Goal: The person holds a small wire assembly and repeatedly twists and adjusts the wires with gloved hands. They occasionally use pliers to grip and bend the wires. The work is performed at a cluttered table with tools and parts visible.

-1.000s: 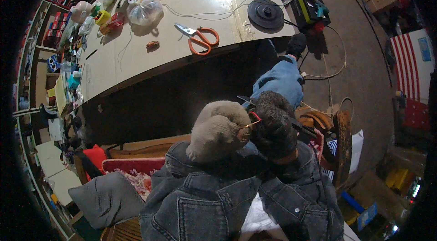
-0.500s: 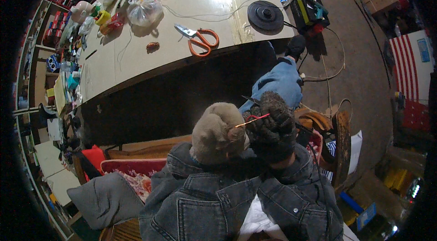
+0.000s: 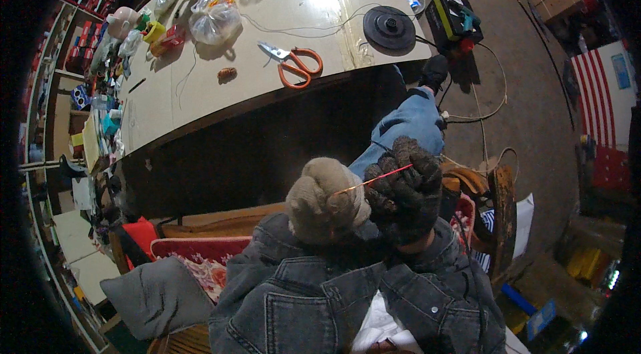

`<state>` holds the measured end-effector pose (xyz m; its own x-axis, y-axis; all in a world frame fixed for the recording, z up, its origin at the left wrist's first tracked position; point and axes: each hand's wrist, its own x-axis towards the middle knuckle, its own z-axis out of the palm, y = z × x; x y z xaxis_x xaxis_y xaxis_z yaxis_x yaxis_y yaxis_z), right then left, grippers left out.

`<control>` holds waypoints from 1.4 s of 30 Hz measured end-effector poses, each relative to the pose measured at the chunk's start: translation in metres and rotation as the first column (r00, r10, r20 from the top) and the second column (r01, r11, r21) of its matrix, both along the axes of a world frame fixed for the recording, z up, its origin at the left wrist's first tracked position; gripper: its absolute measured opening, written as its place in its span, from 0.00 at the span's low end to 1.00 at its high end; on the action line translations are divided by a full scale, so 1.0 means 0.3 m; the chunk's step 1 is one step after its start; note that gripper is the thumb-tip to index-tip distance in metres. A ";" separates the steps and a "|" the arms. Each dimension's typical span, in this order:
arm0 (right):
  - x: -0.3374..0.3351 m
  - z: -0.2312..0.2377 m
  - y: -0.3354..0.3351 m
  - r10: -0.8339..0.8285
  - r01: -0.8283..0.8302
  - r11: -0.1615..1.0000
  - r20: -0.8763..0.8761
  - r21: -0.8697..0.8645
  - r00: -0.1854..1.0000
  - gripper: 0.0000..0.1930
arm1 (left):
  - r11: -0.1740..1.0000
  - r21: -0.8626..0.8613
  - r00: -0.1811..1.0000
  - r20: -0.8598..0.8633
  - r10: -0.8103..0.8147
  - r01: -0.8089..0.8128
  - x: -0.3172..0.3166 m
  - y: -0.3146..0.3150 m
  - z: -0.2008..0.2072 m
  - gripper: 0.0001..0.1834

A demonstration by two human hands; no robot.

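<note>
along the wire, left hand and right hand curl.

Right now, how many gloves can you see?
2: a beige glove on the left hand and a dark glove on the right hand. Others could be hidden.

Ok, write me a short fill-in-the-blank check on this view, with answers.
The thin wire spanning the left hand and right hand is copper-coloured toward the left, ____ toward the right.
The scissors on the table have ____ handles.
The round black disc lies to the scissors' ____.
Missing words: red; orange; right.
</note>
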<state>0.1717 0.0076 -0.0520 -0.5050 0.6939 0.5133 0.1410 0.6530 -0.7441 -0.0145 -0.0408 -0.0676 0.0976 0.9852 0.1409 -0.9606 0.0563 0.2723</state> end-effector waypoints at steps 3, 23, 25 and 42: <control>0.008 -0.015 0.043 0.004 -0.017 0.993 -0.114 -0.115 0.993 0.16 | 0.996 -0.050 0.910 -0.404 -0.090 0.076 -0.037 0.008 0.086 0.14; -0.027 0.130 0.144 -0.097 -0.282 0.746 -0.517 -0.604 0.850 0.18 | 0.989 0.144 0.273 -0.950 0.151 -0.045 -0.068 0.200 0.226 0.09; -0.033 0.137 0.158 -0.144 -0.218 0.785 -0.513 -0.580 0.846 0.18 | 0.981 0.166 0.197 -0.963 0.183 -0.099 -0.091 0.202 0.243 0.12; -0.014 0.155 0.294 -0.051 -0.099 0.741 -0.203 -0.665 0.978 0.17 | 0.983 0.113 -0.070 -0.992 0.104 -0.143 -0.136 0.259 0.308 0.13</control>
<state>0.1674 0.0957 -0.0054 -0.4680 0.8837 0.0103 -0.0638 -0.0222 -0.9977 -0.0554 0.0370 0.0247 -0.0090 0.9999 0.0069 0.3281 -0.0036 0.9446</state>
